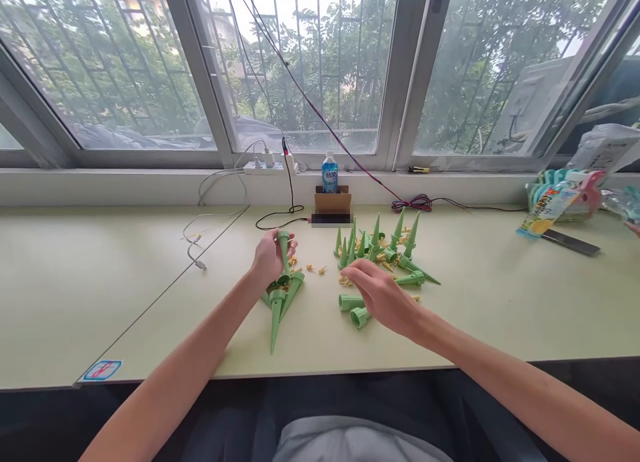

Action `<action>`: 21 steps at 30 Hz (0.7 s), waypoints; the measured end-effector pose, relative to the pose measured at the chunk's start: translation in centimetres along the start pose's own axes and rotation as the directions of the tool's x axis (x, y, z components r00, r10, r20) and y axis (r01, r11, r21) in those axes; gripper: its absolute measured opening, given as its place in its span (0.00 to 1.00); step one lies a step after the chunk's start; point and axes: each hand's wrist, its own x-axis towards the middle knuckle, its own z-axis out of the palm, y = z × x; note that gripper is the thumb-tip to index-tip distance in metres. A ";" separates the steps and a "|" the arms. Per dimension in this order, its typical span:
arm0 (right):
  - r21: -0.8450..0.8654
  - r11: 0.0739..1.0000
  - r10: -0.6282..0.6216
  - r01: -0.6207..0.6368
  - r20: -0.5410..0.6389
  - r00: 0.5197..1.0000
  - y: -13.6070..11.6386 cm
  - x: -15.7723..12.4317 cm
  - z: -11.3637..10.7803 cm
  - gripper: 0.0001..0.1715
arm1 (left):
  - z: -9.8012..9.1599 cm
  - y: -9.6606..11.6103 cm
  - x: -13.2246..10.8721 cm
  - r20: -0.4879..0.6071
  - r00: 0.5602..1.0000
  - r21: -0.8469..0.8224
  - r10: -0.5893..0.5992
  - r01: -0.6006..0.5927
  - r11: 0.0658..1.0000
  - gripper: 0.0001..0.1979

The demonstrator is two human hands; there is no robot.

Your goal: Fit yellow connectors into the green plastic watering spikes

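My left hand [269,257] is closed around a green plastic watering spike [284,252], held above a small pile of similar spikes [276,309]. My right hand [381,294] reaches down with its fingertips pinched beside small yellow plastic pieces [345,281]. Whether a piece is between those fingers is hidden. Behind the right hand, several green spikes [375,234] stand upright, tips up, among more yellow bits. Two spikes with ribbed caps [359,317] lie partly under that hand. A few loose yellow valves [321,270] are scattered between the two groups.
A blue-labelled bottle [329,174] stands behind a small cardboard box [333,201] near the sill. Cables [413,203] run along the back. At the right lie plastic packets [547,209] and a dark flat phone-like object [571,241]. Part of another hand [633,228] shows at the right edge.
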 end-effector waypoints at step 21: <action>-0.090 0.608 0.789 -0.789 0.181 0.587 3.3 -9.6 -6.4 0.17 | -9.7 2.4 -7.3 0.258 0.962 0.960 -0.094 -0.266 -0.085 0.54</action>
